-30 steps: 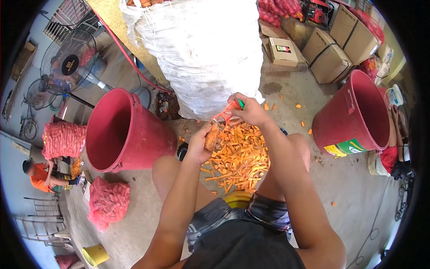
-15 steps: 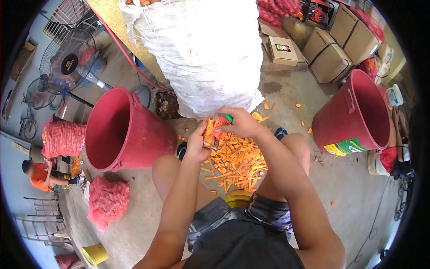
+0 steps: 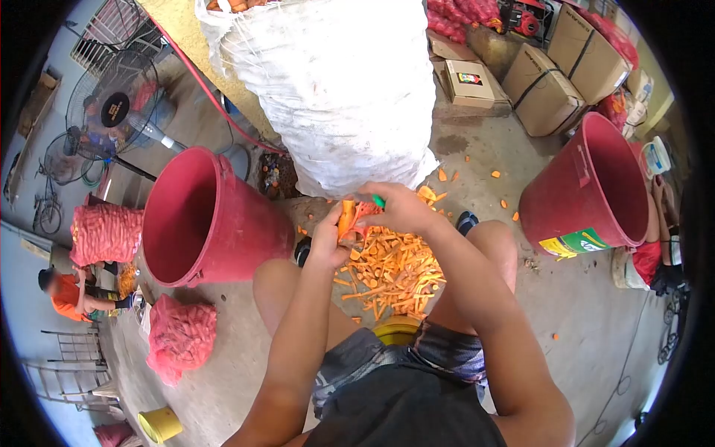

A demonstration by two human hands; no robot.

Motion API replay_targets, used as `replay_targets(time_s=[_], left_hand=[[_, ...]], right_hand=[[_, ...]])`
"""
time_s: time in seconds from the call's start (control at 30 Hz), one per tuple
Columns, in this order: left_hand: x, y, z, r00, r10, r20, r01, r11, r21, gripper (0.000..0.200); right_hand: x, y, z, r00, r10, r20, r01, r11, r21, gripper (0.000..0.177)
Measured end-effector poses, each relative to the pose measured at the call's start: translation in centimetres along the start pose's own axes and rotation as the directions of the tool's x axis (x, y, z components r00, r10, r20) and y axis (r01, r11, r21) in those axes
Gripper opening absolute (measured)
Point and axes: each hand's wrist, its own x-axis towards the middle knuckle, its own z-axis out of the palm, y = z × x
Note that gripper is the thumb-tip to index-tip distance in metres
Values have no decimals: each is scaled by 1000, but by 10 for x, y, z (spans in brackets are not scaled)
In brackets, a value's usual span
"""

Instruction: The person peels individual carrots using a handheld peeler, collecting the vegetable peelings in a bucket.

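My left hand (image 3: 328, 237) is closed around a peeled orange carrot (image 3: 346, 216), whose end stands up past the fingers. Close to it on the right, my right hand (image 3: 398, 210) is curled around a tool with a green handle (image 3: 379, 201); its working end is hidden. Between the two hands shows a bit of orange-red netting (image 3: 365, 211). Below them, between my feet, lies a heap of orange carrot pieces (image 3: 398, 272), mostly sticks and cut ends. A yellow tub rim (image 3: 395, 330) shows between my thighs.
A big white sack (image 3: 346, 97) stands right in front. Dark red bins flank me, one on the left (image 3: 257, 231) and one on the right (image 3: 547, 197). Further left are a red mesh sack (image 3: 181, 337), a fan (image 3: 115, 108) and a seated person (image 3: 68, 294). Cardboard boxes (image 3: 542, 89) sit back right.
The carrot is turned more upright in my left hand and more of it shows. My right hand has shifted slightly, and less of the netting is visible between the hands.
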Motion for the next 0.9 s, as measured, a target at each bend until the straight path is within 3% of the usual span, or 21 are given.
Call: replay_targets(time_s=[0.07,0.2,0.27,0.33,0.37,0.5,0.57,0.6,0.67,0.8,0.83,0.9], left_hand=[[-5,-7,29,978,-1,-210,-7,999,-38,34],[-5,-7,12,988,11,-152,3,996,90,36],[-7,-4,-2,996,-84,-40,90,978,188,35],[-11,-5,1,995,-87,-45,94,976,196,35],[-13,-5,3,995,-88,-48,96,976,198,34],[-15,-2,6,993,-80,-91,92,986,138,34],[-8,-2,-2,992,-15,-127,27,995,93,36],[-6,-3,1,992,-15,-128,27,995,91,36],[-5,-5,15,989,17,-149,-13,999,30,34],[-11,-3,20,995,33,-97,-20,990,136,32],[-12,-1,15,996,-16,-83,28,988,149,32],[-12,1,8,996,-59,-70,70,984,163,32]], right_hand=[[-1,5,1,998,-51,-22,51,998,-35,52],[6,25,-12,994,-52,-99,48,998,-52,50],[9,33,-21,986,-39,-161,34,999,-33,49],[10,33,-32,941,326,-91,-306,934,184,50],[12,45,-31,956,234,-177,-237,972,6,51],[11,27,-29,945,288,-153,-288,957,23,52],[8,23,-13,993,42,-113,-43,999,-8,52],[5,12,-8,993,42,-111,-43,999,-9,52],[-2,-12,-3,998,43,41,-40,996,-80,51],[10,31,-12,984,-55,-171,46,997,-60,51],[12,32,-22,979,109,-174,-118,992,-39,52],[15,35,-33,974,140,-176,-150,988,-43,52]])
